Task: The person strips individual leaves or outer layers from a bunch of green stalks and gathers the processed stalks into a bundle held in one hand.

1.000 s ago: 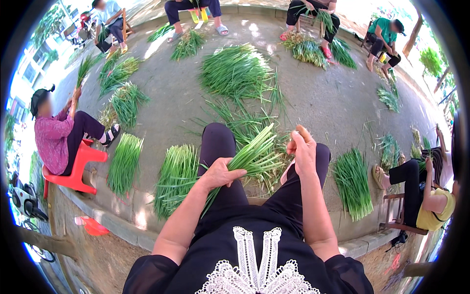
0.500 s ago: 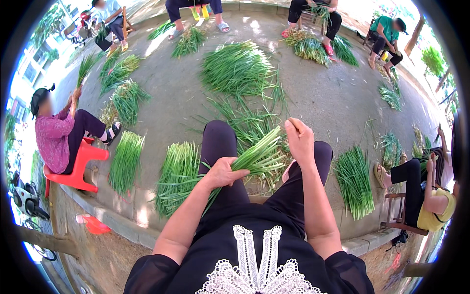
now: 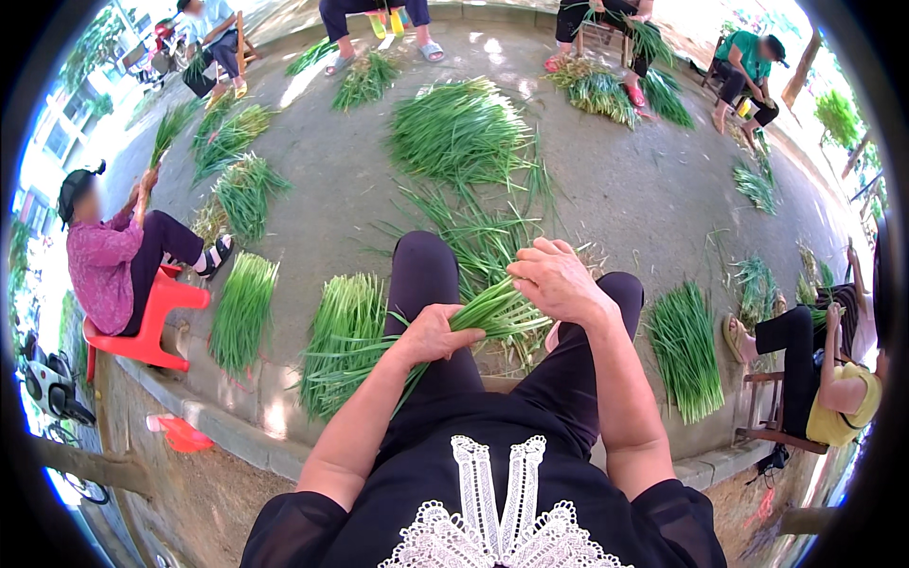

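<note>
A bunch of garlic chives lies slantwise over my lap, its pale stalk ends up to the right and its green leaves trailing down to the left. My left hand is closed round its middle, thumb across the stalks. At the pale ends is my right hand, its back turned up and its fingers bent over the stalk tips; its fingertips are partly hidden. Loose chives lie spread on the ground beyond my knees. Beside my left leg rests a neat pile of chives.
A large heap of chives lies ahead, another pile right of my knee. At left a person sits on a red plastic stool, holding chives. A person in yellow sits at right; several others sit farther off. A kerb runs behind me.
My right hand has come left and down from beside the bunch onto its pale ends, turning its back up. My left hand keeps its hold on the bunch.
</note>
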